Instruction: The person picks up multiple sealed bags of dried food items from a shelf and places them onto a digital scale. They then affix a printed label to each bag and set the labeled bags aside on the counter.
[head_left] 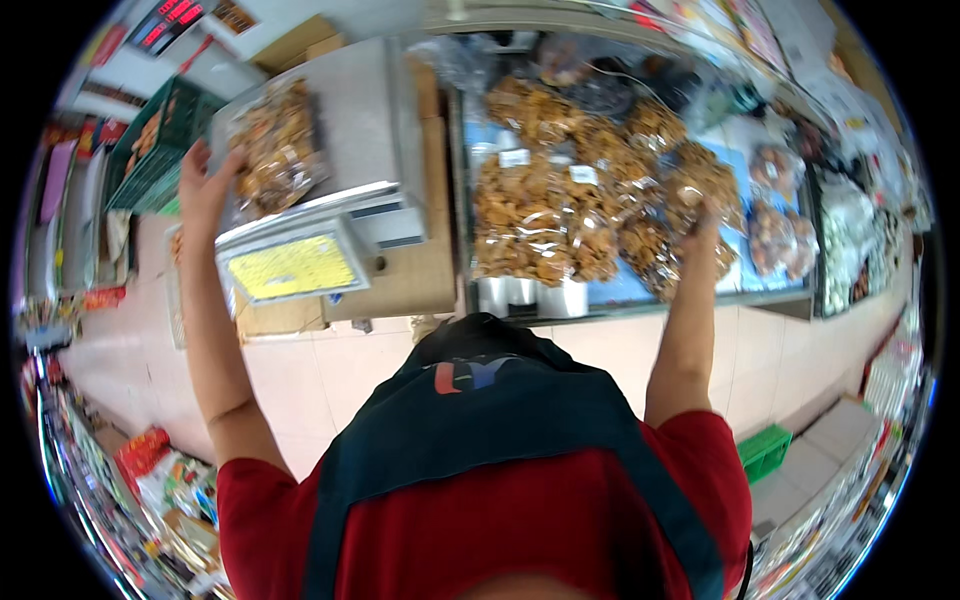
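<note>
A clear plastic bag of brown dried food point(278, 150) lies on the steel platform of a weighing scale point(365, 110) at the left. My left hand point(206, 182) is at the bag's left side, thumb and fingers apart, with the thumb close to the plastic. On the right, my right hand point(704, 222) grips another clear bag of the brown food point(697, 182), its fingers partly hidden by the bag. Around it, several similar bags point(540, 215) are heaped on the display counter, some with white labels.
A green crate point(160, 140) stands left of the scale. The scale's yellow-covered panel point(292, 268) faces me. Bags of round pale items point(782, 240) lie at the counter's right end. Shelves of goods line both sides; a small green basket point(765, 452) sits low at right.
</note>
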